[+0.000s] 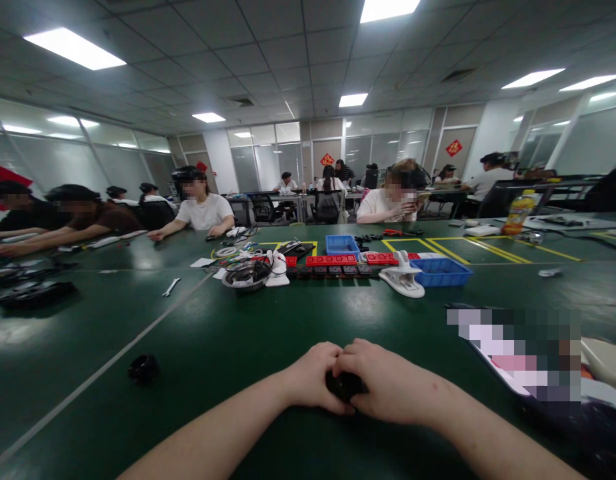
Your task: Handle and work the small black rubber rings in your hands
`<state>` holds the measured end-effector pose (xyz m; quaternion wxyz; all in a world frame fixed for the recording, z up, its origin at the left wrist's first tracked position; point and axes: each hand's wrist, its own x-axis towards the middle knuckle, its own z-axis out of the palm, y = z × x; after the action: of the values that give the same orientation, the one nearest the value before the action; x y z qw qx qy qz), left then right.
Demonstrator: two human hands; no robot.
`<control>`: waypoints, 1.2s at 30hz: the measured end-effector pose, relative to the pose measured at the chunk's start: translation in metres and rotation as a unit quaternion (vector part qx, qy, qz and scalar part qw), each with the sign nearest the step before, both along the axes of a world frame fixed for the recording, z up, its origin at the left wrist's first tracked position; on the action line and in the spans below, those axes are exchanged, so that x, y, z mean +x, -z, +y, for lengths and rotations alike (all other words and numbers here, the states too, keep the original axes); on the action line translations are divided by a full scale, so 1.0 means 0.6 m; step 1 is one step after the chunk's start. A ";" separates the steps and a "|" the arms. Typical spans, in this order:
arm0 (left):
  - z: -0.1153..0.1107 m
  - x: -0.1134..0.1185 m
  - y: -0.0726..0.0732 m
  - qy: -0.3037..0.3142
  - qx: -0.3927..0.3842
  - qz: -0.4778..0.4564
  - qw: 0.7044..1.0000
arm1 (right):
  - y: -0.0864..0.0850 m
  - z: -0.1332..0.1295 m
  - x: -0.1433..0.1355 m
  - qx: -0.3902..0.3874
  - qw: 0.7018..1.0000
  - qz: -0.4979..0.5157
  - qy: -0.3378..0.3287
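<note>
Near the front middle of the green table [198, 340], a small black round object [346, 385] is enclosed by both hands. My left hand [314, 375] curls round its left side, fingers over the top and thumb low. From the right, my right hand [381, 380] grips the same object with bent fingers and thumb. The fingers hide much of it, so its kind is unclear. Off to the left, another black round piece [143, 369] lies by itself on the table.
Ahead are a bowl of cables [245, 275], a red power strip [333, 261], blue trays [442, 272] and a white clip stand [404, 280]. A wrench [171, 287] lies left. At right is a blurred-out device [513, 353]. People sit across the table.
</note>
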<state>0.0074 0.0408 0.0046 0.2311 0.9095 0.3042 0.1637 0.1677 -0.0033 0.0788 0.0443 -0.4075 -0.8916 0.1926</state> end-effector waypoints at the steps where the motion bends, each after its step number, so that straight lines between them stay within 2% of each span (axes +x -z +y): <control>1: 0.002 0.000 0.002 0.005 0.002 0.001 1.000 | 0.000 -0.001 -0.001 0.010 0.999 0.012 -0.031; 4: 0.006 -0.001 0.009 0.009 0.005 0.006 1.000 | 0.013 0.001 -0.006 0.017 0.995 0.049 -0.080; 9: 0.005 -0.004 0.012 -0.009 -0.004 0.008 1.000 | 0.043 0.010 -0.014 0.004 0.993 0.082 -0.080; 13: 0.001 -0.005 0.008 -0.004 0.002 0.001 1.000 | 0.038 0.011 -0.013 0.008 0.992 0.099 -0.075; 16: -0.001 -0.005 0.002 0.006 0.005 -0.005 1.000 | 0.018 0.007 -0.010 0.032 0.994 0.098 -0.026; 19: -0.002 -0.003 -0.001 0.025 0.032 0.000 0.999 | 0.004 0.003 -0.004 0.053 0.994 0.058 0.076; 23: -0.009 0.004 0.006 -0.039 0.064 0.025 0.997 | 0.010 0.000 -0.007 0.038 0.986 -0.034 0.156; 27: -0.020 0.015 0.012 -0.089 0.070 0.039 0.993 | 0.018 0.001 -0.019 0.034 0.981 -0.082 0.172; 36: -0.024 0.018 0.016 -0.079 0.066 0.033 0.994 | 0.016 0.003 -0.021 0.026 0.983 -0.078 0.166</control>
<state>0.0183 0.0264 -0.0049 0.1465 0.9007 0.3714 0.1714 0.1551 -0.0018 0.0692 0.0165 -0.5627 -0.8168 0.1265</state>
